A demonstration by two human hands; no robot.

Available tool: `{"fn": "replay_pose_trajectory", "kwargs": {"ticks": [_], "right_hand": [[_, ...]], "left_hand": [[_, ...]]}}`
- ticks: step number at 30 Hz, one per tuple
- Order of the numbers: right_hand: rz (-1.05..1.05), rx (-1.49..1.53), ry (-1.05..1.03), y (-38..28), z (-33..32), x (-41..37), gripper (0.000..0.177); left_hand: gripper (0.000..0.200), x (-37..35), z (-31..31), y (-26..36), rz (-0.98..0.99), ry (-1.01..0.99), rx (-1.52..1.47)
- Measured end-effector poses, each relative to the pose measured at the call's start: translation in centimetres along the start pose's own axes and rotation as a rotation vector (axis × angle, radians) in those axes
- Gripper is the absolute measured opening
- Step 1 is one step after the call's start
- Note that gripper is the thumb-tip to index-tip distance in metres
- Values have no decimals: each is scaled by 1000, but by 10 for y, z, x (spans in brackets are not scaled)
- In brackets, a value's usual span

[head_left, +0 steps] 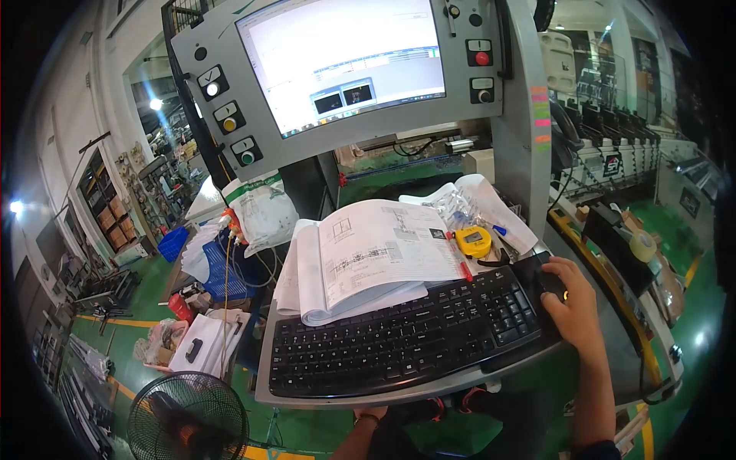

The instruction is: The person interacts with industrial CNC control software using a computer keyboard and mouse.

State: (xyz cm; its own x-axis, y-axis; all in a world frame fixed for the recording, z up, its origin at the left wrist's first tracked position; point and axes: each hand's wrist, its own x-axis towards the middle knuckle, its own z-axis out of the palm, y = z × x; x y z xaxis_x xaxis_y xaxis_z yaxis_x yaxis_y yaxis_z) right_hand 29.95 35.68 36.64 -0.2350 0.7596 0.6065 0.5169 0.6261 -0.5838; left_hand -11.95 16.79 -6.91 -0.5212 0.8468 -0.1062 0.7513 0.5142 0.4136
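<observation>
My right hand [573,307] rests over a black computer mouse [552,284], its fingers curled round it. Just left of the mouse lies a black keyboard [406,337] on a grey shelf [330,400]. My left hand [369,414] hangs low below the shelf's front edge, mostly hidden, so its fingers cannot be made out. Above the keyboard an open stack of printed drawings [376,249] overlaps the upper keys. A red pen [465,268] and a yellow tape measure [473,241] lie to the right of the pages.
A lit monitor [345,61] sits in a grey panel with push buttons [229,123] on both sides. A white bag [264,213] stands left of the papers. A black fan [188,418] is at lower left. A roll of tape [642,245] lies on the right.
</observation>
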Motion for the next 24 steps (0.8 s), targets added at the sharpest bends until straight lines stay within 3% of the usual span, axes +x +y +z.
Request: {"fn": "replay_pose_trajectory", "kwargs": {"ticks": [24], "right_hand": [[117, -15, 1, 4, 3, 1, 55]], "left_hand": [[68, -6, -9, 10, 29, 107, 17]]}}
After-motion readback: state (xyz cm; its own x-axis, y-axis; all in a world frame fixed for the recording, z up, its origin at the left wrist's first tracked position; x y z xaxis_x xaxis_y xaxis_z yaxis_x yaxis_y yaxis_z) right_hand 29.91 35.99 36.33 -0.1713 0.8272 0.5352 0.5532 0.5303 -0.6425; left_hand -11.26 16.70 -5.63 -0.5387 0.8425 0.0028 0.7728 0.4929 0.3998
